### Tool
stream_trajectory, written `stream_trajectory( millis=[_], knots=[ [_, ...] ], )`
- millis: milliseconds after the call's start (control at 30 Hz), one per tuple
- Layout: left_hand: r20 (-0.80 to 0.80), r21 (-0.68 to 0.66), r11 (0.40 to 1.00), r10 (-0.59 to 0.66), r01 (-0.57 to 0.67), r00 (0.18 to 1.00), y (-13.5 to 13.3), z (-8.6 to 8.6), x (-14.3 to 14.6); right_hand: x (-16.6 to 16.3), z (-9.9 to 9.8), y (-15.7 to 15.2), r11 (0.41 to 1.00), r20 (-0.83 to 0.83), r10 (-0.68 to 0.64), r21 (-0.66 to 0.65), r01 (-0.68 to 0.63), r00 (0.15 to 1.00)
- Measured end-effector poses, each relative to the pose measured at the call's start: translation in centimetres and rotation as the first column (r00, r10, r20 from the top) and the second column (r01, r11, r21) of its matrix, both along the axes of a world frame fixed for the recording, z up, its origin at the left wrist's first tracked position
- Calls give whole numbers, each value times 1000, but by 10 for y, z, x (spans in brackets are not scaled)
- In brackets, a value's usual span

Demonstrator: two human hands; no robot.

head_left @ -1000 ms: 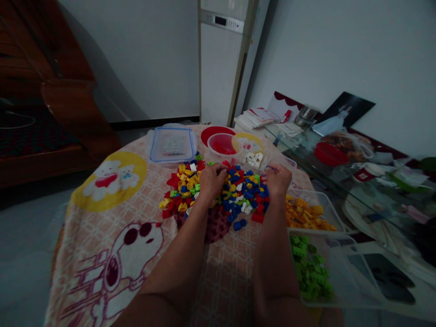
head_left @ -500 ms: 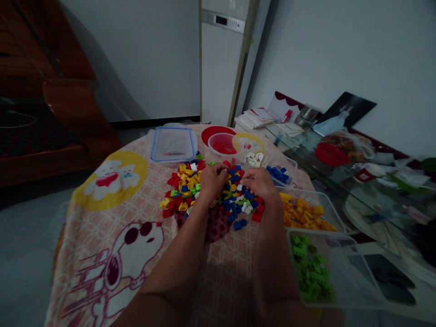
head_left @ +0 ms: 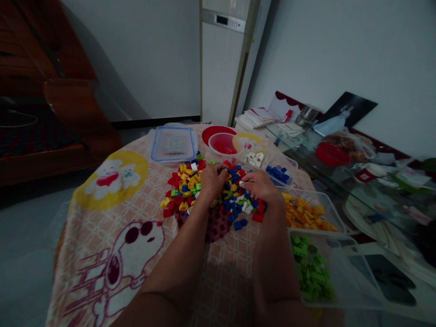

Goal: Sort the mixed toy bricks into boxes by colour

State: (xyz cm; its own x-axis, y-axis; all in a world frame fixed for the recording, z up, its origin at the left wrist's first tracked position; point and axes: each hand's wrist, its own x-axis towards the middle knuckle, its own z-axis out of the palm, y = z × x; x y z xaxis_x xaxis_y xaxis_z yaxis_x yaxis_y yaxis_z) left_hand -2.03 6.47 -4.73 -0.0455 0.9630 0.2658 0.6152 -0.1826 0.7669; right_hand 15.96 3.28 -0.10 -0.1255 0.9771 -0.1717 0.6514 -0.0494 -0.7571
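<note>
A mixed pile of small toy building bricks [head_left: 185, 190] in red, yellow, blue, green and white lies mid-table. My left hand [head_left: 213, 180] rests over the middle of the pile. Its fingers are curled together, and what they hold, if anything, is hidden. At the pile's right side, my right hand [head_left: 259, 185] pinches a small white brick [head_left: 241, 183] at its fingertips. Blue bricks [head_left: 233, 211] and white bricks [head_left: 247, 207] lie loose just below this hand.
Clear tubs hold sorted bricks: yellow bricks [head_left: 303, 212], green bricks [head_left: 309, 268], blue bricks [head_left: 278, 173] and white bricks [head_left: 255, 159]. A round tub [head_left: 223, 155] contains red ones. Behind the pile are a blue-rimmed lid [head_left: 173, 143] and a red lid [head_left: 213, 131]. A cluttered glass table [head_left: 299, 150] adjoins on the right.
My right hand has shifted slightly to the right and nearer to me, with the white brick at its fingertips. My left hand has stayed almost in place.
</note>
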Motion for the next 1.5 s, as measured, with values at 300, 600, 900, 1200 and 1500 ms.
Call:
stream_trajectory(
  millis=[300, 600, 900, 1200, 1500],
  knots=[
    [-10, -9, 1000, 1, -1, 1000, 0, 2, 1, 6, -4, 9, 962, -380, -202, 96, 256, 903],
    [-17, -14, 1000, 3, -4, 1000, -1, 2, 0, 6, -28, 38, 681, -785, -331, 185, 709, 523],
    [-8, -20, 1000, -2, 2, 1000, -2, 3, 1, 5, -16, 22, 851, -544, -352, 153, 502, 762],
    [-9, -7, 1000, -5, 5, 1000, -1, 3, 1, -14, -18, 19, 974, -94, -146, 158, 160, 985],
    [-19, -8, 1000, 0, 0, 1000, -2, 3, 1, -20, -22, 22, 961, 127, -111, 265, 74, 986]
  ],
)
